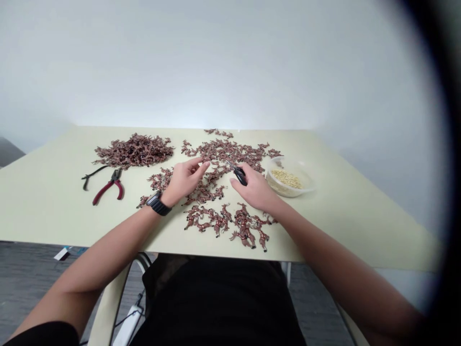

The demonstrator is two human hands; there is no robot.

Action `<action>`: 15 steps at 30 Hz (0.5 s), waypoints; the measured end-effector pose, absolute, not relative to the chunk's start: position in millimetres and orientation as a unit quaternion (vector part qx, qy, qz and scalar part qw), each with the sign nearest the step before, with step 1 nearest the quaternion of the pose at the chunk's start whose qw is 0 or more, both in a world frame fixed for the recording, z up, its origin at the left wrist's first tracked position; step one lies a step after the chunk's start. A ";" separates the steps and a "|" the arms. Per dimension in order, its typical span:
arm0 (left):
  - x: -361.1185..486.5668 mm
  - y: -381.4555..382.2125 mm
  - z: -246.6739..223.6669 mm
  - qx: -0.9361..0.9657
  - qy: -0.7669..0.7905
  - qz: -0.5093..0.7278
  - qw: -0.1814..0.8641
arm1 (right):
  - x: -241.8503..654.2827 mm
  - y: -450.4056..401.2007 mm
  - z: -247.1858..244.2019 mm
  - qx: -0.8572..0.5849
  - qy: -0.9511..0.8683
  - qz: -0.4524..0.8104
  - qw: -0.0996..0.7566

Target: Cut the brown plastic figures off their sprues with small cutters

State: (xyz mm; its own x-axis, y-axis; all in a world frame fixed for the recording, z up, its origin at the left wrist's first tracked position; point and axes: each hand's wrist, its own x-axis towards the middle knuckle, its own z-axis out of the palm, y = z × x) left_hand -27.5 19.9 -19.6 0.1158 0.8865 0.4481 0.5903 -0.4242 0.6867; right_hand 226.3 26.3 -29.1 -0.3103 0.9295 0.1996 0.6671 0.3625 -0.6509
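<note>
Many small brown animal-shaped pieces [244, 226] lie spread over the middle of the table. My left hand [184, 179], with a black watch on the wrist, hovers over them; its thumb and index finger are close together at the tips, and whatever they pinch is too small to make out. Facing it from the right, my right hand [254, 185] is wrapped round a black-handled tool [239, 176] whose thin metal tip points towards the left fingertips. Beside the right hand stands a clear round tub [288, 191] with small gold-coloured bits [287, 178] in it.
A dense heap of brown pieces [135, 150] lies at the back left of the pale table [46, 202]. In front of it are red-handled pliers [110, 186] and a thin black tool [94, 176]. A pale wall [194, 62] rises behind the table.
</note>
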 end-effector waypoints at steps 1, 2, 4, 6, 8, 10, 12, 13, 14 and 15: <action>-33.2 24.7 -18.2 0.728 0.519 0.423 0.148 | 227.0 28.6 -32.3 -0.521 -0.783 0.207 0.269; -39.7 29.8 -16.5 0.725 0.534 0.417 0.127 | 227.2 30.6 -36.0 -0.524 -0.791 0.184 0.255; -55.6 40.6 -11.7 0.716 0.564 0.404 0.075 | 226.8 33.5 -43.9 -0.518 -0.812 0.156 0.220; -76.1 51.0 -5.5 0.708 0.592 0.385 0.016 | 225.5 34.7 -51.1 -0.515 -0.822 0.143 0.196; -100.7 60.2 0.6 0.692 0.617 0.371 -0.054 | 224.1 34.7 -56.4 -0.514 -0.827 0.130 0.186; -127.4 68.1 4.5 0.670 0.641 0.356 -0.115 | 222.9 34.2 -59.5 -0.515 -0.830 0.119 0.177; -153.1 75.4 5.1 0.654 0.663 0.336 -0.142 | 222.1 34.0 -61.0 -0.516 -0.832 0.114 0.167; -164.7 79.0 4.1 0.645 0.672 0.328 -0.156 | 221.8 33.9 -61.4 -0.517 -0.833 0.111 0.162; -175.1 82.6 2.4 0.645 0.676 0.316 -0.165 | 221.5 33.9 -61.7 -0.518 -0.834 0.109 0.158; -184.3 86.1 0.2 0.641 0.681 0.310 -0.172 | 221.3 34.0 -61.9 -0.519 -0.834 0.105 0.156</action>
